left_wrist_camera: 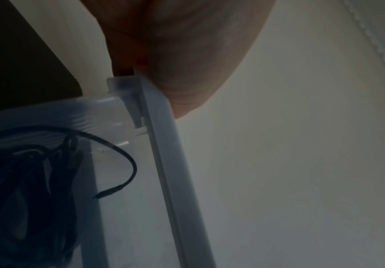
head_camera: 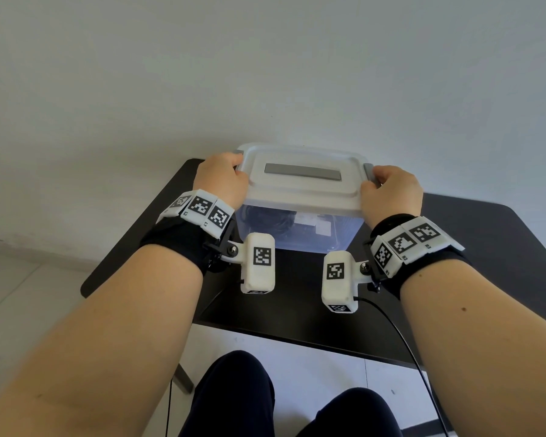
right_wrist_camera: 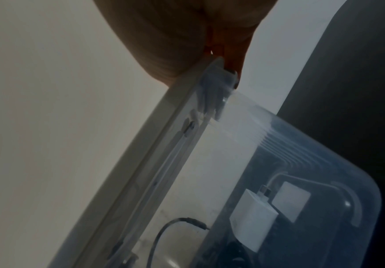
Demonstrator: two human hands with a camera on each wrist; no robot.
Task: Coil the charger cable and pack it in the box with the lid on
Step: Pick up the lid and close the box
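Gripping lid (head_camera: pixel 300 187) ends, left hand (head_camera: pixel 223 181), right hand (head_camera: pixel 391 192), clear box (head_camera: pixel 289 230), seemingly coiled black cable (left_wrist_camera: pixel 26 177) inside

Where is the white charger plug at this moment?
The white charger plug lies inside the clear box, under the lid. In the right wrist view it sits at the lower right, beside the black cable.
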